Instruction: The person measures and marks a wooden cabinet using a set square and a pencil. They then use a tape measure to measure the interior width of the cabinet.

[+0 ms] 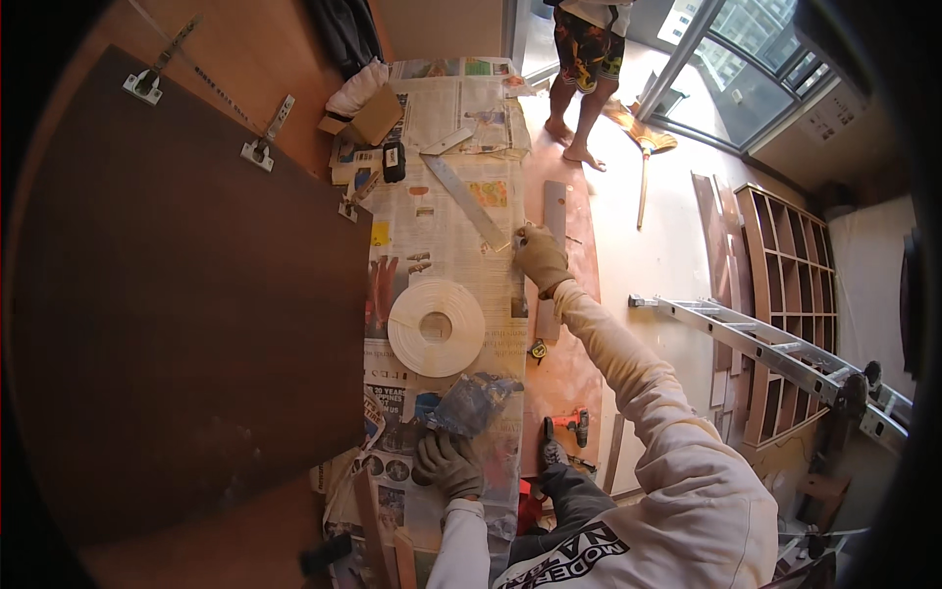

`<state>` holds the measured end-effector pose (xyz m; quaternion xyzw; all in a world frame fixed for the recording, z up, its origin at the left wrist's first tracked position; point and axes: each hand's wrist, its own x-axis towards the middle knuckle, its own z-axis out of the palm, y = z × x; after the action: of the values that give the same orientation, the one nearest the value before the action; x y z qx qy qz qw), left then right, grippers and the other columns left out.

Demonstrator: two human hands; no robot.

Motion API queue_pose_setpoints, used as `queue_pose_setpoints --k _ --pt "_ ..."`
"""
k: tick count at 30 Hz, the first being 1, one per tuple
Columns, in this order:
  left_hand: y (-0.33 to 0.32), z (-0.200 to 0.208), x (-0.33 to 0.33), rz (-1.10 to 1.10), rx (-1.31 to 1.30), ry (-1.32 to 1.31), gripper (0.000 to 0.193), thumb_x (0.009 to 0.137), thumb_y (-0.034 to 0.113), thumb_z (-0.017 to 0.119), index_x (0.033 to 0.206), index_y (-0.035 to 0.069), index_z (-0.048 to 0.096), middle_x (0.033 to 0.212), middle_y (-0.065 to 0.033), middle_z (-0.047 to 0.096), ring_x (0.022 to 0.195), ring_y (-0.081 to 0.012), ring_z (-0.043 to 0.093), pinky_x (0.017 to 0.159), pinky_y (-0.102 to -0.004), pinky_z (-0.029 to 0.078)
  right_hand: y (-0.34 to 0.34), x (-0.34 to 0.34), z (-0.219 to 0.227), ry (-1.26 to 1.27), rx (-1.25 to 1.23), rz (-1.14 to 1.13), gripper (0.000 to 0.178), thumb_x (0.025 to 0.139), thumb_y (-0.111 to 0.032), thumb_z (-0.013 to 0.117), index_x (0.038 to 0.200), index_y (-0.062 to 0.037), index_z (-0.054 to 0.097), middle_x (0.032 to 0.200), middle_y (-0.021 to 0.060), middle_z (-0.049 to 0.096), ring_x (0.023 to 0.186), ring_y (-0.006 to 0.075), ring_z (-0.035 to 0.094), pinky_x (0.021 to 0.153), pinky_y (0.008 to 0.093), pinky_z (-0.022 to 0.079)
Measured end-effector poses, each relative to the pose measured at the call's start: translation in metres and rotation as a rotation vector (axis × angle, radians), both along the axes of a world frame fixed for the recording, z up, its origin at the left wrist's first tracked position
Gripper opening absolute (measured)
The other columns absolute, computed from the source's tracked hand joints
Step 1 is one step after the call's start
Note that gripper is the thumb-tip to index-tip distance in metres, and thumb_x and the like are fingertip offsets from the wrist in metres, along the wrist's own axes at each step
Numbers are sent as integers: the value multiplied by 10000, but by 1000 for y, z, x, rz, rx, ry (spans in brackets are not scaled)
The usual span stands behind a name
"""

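Observation:
My right hand (541, 257), in a tan work glove, is at the table's right edge with its fingers drawn together. What they hold, if anything, is too small to make out. Just left of it ends the steel blade of a try square (466, 201), lying slantwise on newspaper. My left hand (448, 465), gloved too, lies on the newspaper with fingers spread, beside a clear plastic bag (473, 404) with bluish contents. Between the two hands a large flat roll of white edge banding (404, 334) rests on the newspaper-covered table (491, 108).
A dark brown panel (186, 304) with metal hinges (260, 152) stands at left. An open cardboard box (375, 116) sits at the back. Beyond the table's right edge are a tape measure (537, 348), a red drill (569, 423), a ladder (736, 324), a shelf unit (785, 304), a broom (644, 182) and another person (589, 59).

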<state>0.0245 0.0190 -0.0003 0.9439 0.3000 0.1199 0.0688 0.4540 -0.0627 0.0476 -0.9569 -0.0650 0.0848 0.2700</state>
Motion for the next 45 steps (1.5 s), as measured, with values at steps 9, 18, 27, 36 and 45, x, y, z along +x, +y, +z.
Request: queue_pose_setpoints --k 9,18,27,36,45 --pt "-4 2 -6 42 -9 96 494 998 398 574 1386 97 519 1373 -169 495 1316 -392 446 1106 -623 313 52 -17 -27 3 -126 -71 397 936 -338 670 1178 -23 674 1121 212 713 990 373 721 822 479 564" --pt "1 1 -6 6 35 13 433 951 353 636 1304 110 572 1360 -141 508 1297 -362 459 1100 -597 329 49 8 -34 106 -143 10 364 902 -367 682 1036 -43 778 1017 234 751 967 389 738 838 471 575" --pt "-1 -1 -1 37 78 -53 385 965 366 636 1261 124 591 1328 -112 528 1274 -339 477 1075 -592 350 50 44 -7 127 -209 12 335 896 -267 622 1137 -76 755 1167 223 723 1098 386 704 920 473 556" --pt "3 13 0 6 -43 52 405 934 326 631 1267 99 587 1320 -146 527 1257 -353 475 1056 -607 337 117 198 5 -424 -285 448 455 891 -71 579 1343 -119 573 1404 138 568 1239 369 610 981 490 525" --pt "10 4 -10 27 -58 103 469 959 434 595 1293 104 603 1350 -150 536 1259 -361 507 1079 -632 357 188 207 -18 -140 -384 520 480 943 -167 558 1418 -104 520 1460 168 541 1257 416 605 1040 535 485"
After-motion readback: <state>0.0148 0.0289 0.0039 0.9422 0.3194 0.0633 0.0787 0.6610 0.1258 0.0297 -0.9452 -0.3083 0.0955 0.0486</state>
